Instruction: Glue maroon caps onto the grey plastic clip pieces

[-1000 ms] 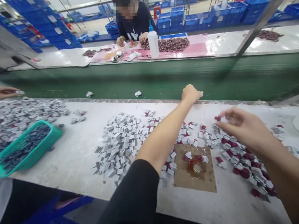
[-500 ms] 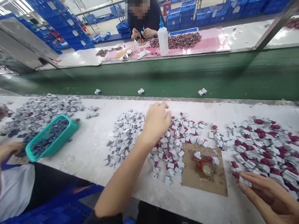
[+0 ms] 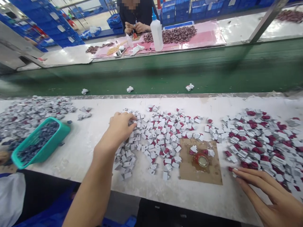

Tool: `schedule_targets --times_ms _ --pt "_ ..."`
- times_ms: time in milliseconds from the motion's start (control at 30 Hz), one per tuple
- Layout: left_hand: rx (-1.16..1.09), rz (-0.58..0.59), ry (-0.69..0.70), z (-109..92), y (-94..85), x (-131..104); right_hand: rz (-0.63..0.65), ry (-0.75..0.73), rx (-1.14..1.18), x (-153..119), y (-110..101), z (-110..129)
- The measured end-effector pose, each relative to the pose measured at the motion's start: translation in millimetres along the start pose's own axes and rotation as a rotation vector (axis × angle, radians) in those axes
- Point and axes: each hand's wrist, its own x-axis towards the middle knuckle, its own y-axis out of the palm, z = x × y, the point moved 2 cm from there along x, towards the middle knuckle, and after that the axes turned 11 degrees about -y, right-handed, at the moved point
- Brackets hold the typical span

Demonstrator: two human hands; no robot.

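My left hand rests over the left edge of a heap of small grey-white blocks, fingers curled down; its fingertips are partly hidden, so I cannot tell what they hold. At the right, my right hand pinches a small white block between thumb and fingers, beside a pile of white and dark-red pieces. Between the hands lies a brown square board with a round cap in a wet red-brown patch and a few pieces near it.
A teal basket of dark pieces stands at the left, near another person's hand. Three small white clusters lie on the green belt. Across it a person works behind a white bottle.
My left hand has moved left across the block heap and down at its left side. My right hand still holds the block, close to the right pile. The view has shifted a little.
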Motion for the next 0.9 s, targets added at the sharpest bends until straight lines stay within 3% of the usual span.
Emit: schedule_targets --times_ms 100,200,267,367,500,700,900 --pt "-0.047 -0.002 0.042 -6.5 -3.4 -6.9 0.045 -0.054 0.025 9.4 -3.8 14.8" --pt "-0.271 0.039 0.034 -12.4 -4.2 -27.9 -0.012 0.028 0.069 19.8 -3.6 32.6" --pt "-0.537 0.169 -0.006 -18.1 1.5 -47.0 -0.042 0.084 0.147 26.9 0.4 45.8" --pt "-0.853 0.432 -0.067 -32.8 17.1 -77.3 -0.032 0.052 0.273 38.7 9.3 65.0" --pt "-0.977 0.612 -0.097 -53.1 36.8 -108.3 0.001 -0.017 0.302 51.2 19.2 79.3" --pt "-0.814 0.501 -0.033 -61.5 53.1 -129.6 0.018 -0.100 0.283 57.8 25.7 83.9" --pt "-0.835 0.334 0.032 -70.2 46.2 -140.7 0.053 -0.118 0.260 60.6 25.1 85.1"
